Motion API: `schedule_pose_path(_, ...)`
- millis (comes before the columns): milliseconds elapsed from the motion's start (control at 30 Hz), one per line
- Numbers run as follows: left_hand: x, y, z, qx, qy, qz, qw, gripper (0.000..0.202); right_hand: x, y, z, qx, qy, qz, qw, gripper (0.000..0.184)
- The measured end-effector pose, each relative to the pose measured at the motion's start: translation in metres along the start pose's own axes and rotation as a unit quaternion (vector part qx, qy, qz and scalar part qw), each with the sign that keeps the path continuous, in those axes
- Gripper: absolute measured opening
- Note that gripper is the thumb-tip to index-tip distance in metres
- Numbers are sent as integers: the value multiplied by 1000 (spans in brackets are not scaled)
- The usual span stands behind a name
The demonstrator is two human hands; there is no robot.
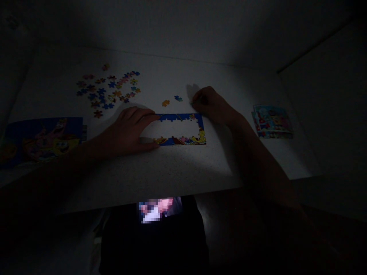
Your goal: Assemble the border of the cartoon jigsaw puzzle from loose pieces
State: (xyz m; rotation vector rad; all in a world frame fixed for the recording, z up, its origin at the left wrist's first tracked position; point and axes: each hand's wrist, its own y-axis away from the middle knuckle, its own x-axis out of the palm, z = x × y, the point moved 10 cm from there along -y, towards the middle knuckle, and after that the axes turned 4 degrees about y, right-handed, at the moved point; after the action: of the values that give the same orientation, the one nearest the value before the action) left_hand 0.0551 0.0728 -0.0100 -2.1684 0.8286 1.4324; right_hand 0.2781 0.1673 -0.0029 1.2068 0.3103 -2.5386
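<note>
Two bare hands are spread over a white counter (123, 179), and nearest the camera a blurred lit screen (159, 209) is seen above dark clothing (155, 244). The left hand (126, 131) is laid flat, its fingers (146, 114) released and extended along the open left end of a partly built jigsaw border (183, 117), blue with cartoon figures. The right hand (210, 105) is rested just beyond the border's upper right corner, its fingers (196, 98) curled down; whether a piece is pinched there cannot be told. Two loose pieces (165, 103) are set just beyond the border. Farther left, a scattered heap of pieces (106, 89) is spread, a SpongeBob picture sheet (43, 141) is laid at the counter's left side, and a stack of printed cards (272, 122) is placed at the right.
</note>
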Motion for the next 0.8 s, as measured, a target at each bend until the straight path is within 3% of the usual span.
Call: schedule_pose_path(800, -3, 0, -3, 22, -16, -16, 999, 78, 1, 0, 6, -24, -31, -5, 999, 16)
